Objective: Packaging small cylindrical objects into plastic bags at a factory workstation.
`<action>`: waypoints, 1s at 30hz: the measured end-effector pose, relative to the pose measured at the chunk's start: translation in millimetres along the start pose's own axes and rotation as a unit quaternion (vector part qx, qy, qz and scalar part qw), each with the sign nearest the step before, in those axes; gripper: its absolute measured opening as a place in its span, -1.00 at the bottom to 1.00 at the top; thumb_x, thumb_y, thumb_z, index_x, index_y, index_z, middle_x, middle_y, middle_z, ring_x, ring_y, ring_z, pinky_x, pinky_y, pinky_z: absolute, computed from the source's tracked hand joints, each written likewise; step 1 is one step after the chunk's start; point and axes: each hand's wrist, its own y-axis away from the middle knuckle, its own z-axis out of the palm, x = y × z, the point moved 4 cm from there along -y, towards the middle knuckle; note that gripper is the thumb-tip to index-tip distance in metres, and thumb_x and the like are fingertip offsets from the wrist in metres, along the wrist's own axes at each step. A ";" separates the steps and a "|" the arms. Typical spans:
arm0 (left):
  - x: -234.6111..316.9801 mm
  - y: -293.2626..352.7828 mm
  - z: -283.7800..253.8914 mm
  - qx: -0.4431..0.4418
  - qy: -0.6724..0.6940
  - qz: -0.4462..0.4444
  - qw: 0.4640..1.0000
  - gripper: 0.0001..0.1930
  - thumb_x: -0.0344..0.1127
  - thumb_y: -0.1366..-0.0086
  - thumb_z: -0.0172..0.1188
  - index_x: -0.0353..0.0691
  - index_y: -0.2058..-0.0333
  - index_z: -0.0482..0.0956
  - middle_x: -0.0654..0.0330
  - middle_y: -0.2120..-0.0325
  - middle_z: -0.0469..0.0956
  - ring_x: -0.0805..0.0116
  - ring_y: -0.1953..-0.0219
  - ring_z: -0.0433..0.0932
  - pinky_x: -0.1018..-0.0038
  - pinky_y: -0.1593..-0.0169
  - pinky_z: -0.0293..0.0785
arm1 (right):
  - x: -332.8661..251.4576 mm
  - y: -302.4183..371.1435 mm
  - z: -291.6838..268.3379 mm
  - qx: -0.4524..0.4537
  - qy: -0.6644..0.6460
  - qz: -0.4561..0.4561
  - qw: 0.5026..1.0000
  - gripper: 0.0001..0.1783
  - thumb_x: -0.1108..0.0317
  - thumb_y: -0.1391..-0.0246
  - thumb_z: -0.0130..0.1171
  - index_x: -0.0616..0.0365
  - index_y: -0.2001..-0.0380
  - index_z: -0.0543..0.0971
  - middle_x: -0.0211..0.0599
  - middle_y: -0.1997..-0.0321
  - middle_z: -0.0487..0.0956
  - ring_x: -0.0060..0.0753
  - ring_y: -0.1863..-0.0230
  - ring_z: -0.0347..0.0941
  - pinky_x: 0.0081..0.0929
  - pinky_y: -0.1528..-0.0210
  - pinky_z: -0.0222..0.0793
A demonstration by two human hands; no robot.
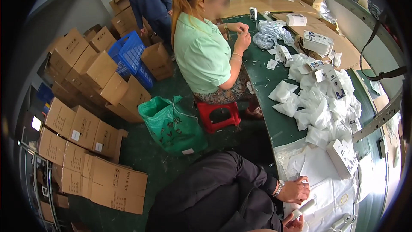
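My left hand (pixel 294 190), with a metal watch at the wrist, rests on white plastic sheeting (pixel 319 184) at the table's near edge. Its fingers are bent down, and anything under them is hidden. Below it, my right hand (pixel 293 223) is closed around a smooth white rod-shaped device (pixel 304 207), its lower end hidden by the fingers. A yellowish ring-shaped band (pixel 344 198) lies on the sheeting to the right. Further down are more white devices (pixel 341 221), cut off by the frame edge. A white printed box (pixel 342 159) stands beyond my left hand.
White bagged items (pixel 315 105) and small boxes (pixel 334 81) cover the green table (pixel 262 90). A person in mint green (pixel 201 56) sits on a red stool (pixel 219 116), fingers together. Behind stands another person (pixel 150 0). Cartons (pixel 116 182), a green sack (pixel 171 126) and blue crate (pixel 133 56) fill the left.
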 end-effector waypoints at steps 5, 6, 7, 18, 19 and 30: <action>-0.2 0.7 -2.4 -0.002 -0.003 -0.002 1.000 -0.75 -0.11 -0.29 0.35 -0.09 0.18 0.60 0.33 0.17 0.58 0.27 -0.10 0.48 -0.03 -0.42 0.00 | 7.8 7.2 3.8 0.020 0.028 0.000 0.999 -0.26 -0.11 0.03 0.64 0.17 0.10 0.44 -0.27 0.39 0.52 -0.45 0.53 0.38 -0.52 0.54 0.33; -0.7 0.8 -2.3 -0.003 0.001 -0.004 1.000 -0.75 -0.11 -0.29 0.35 -0.09 0.18 0.60 0.33 0.17 0.58 0.28 -0.10 0.48 -0.03 -0.42 0.00 | 6.1 6.2 3.6 0.016 0.042 0.006 0.999 -0.27 -0.18 0.03 0.62 0.16 0.13 0.47 -0.34 0.45 0.49 -0.50 0.57 0.32 -0.52 0.56 0.27; -0.7 0.9 -2.2 -0.004 0.002 -0.004 1.000 -0.75 -0.11 -0.29 0.35 -0.09 0.18 0.60 0.33 0.17 0.58 0.28 -0.10 0.48 -0.03 -0.42 0.00 | 1.9 5.6 3.5 0.014 0.057 0.013 0.998 -0.27 -0.24 0.03 0.60 0.14 0.17 0.49 -0.40 0.50 0.46 -0.54 0.60 0.26 -0.53 0.57 0.22; 1.4 0.0 -3.7 0.014 -0.009 0.014 1.000 -0.77 -0.11 -0.30 0.35 -0.08 0.21 0.62 0.36 0.16 0.59 0.29 -0.08 0.49 -0.04 -0.40 0.01 | -24.4 -11.1 18.7 -0.026 -0.054 -0.041 0.997 -0.39 0.30 -0.23 0.45 0.18 -0.16 0.30 0.00 -0.11 0.60 -0.29 0.18 0.62 -0.48 0.07 0.59; 1.2 0.2 -2.4 0.022 -0.006 0.010 1.000 -0.77 -0.11 -0.30 0.35 -0.08 0.21 0.62 0.36 0.16 0.59 0.29 -0.08 0.49 -0.04 -0.40 0.01 | -29.0 -16.1 17.4 -0.040 -0.070 -0.013 0.997 -0.48 0.42 -0.21 0.46 0.17 -0.02 0.30 -0.01 -0.23 0.55 -0.31 0.10 0.63 -0.51 -0.04 0.58; 2.1 2.5 0.5 0.013 -0.039 0.025 0.999 -0.79 -0.11 -0.31 0.34 -0.06 0.21 0.62 0.37 0.18 0.60 0.31 -0.06 0.51 -0.04 -0.41 -0.03 | -60.1 -9.1 14.5 -0.004 -0.001 0.007 1.000 -0.39 0.07 -0.17 0.53 0.22 0.04 0.39 -0.27 -0.03 0.56 -0.44 0.26 0.39 -0.54 0.17 0.42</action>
